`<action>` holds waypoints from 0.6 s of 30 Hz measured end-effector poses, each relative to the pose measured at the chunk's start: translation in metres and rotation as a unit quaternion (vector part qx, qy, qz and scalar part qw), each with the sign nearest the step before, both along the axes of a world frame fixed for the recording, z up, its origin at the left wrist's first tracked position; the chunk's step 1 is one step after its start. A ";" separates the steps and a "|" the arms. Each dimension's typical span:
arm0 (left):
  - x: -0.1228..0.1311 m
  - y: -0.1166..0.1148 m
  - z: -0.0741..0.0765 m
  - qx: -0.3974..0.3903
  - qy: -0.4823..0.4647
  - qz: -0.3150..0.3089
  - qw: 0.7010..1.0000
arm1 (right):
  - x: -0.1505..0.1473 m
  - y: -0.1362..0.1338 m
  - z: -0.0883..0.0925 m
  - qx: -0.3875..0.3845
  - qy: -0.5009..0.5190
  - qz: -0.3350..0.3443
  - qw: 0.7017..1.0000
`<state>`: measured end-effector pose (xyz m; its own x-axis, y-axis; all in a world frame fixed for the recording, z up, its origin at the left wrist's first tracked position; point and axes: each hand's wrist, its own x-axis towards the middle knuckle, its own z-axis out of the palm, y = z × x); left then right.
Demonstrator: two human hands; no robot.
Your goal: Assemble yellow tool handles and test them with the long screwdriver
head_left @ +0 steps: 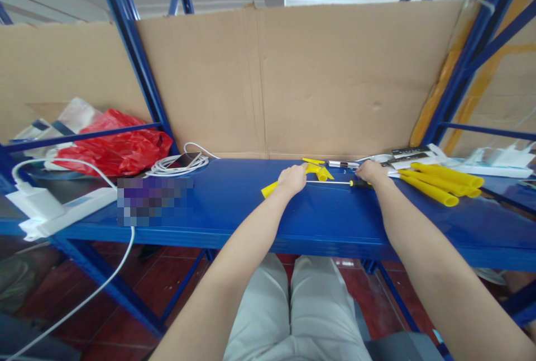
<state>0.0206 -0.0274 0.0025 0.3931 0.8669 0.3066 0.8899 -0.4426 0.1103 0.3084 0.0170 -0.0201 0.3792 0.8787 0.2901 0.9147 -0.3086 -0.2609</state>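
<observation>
My left hand is closed around a yellow tube, whose end sticks out on the left. Just right of it lie more yellow pieces, partly hidden by the hand. A screwdriver with a black handle and a thin metal shaft lies between my hands, its shaft pointing towards the left hand. My right hand is just beyond the screwdriver's handle, fingers pinched together at the tabletop. What they hold, if anything, is too small to tell. Tiny parts lie left of these fingertips.
Several yellow tubes lie in a bundle at the right, before printed packaging and a white power strip. At left are a coiled white cable, a red plastic bag and another strip with a plug. Cardboard walls the back.
</observation>
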 end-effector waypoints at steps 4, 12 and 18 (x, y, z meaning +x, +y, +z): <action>0.000 -0.002 0.001 0.003 -0.004 -0.006 1.000 | -0.019 -0.014 0.013 -0.067 -0.006 -0.035 0.997; 0.006 -0.007 0.001 0.015 -0.025 -0.032 0.999 | -0.024 -0.021 0.018 -0.076 -0.037 0.006 0.996; 0.010 -0.009 0.003 0.024 -0.061 -0.055 0.996 | -0.028 -0.018 0.020 -0.095 -0.069 -0.002 0.993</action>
